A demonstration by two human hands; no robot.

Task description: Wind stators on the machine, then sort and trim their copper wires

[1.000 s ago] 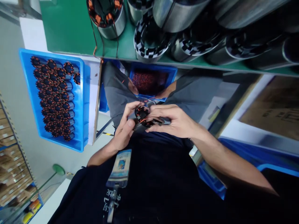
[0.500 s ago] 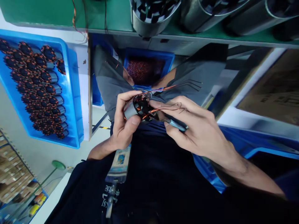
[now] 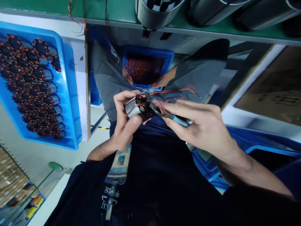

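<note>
My left hand (image 3: 124,127) is wrapped round a wound motor stator (image 3: 133,107), a silvery cylinder with dark slots and copper windings on the end facing right. Closed on a blue-handled tool (image 3: 180,120), my right hand (image 3: 203,125) is just right of the stator. The tool's metal tip points at the wound end; whether it touches is unclear. Loose orange copper wires (image 3: 172,90) trail from the stator to the right above my right fingers, their ends smeared by motion. More wire lies near the right fingertips, but I cannot tell whether they grip it.
At left, a blue tray (image 3: 70,94) holds rows of similar stators. Large metal cylinders (image 3: 157,15) stand on the green bench (image 3: 42,8) in front. Below, between my legs, sits a blue bin (image 3: 168,64) with reddish scraps. A cardboard box (image 3: 272,91) is at right.
The wire ends beside my right hand have shifted and blurred. The stator is turned slightly in my left hand, and the tool sits a little lower against it. The whole view has shifted slightly.
</note>
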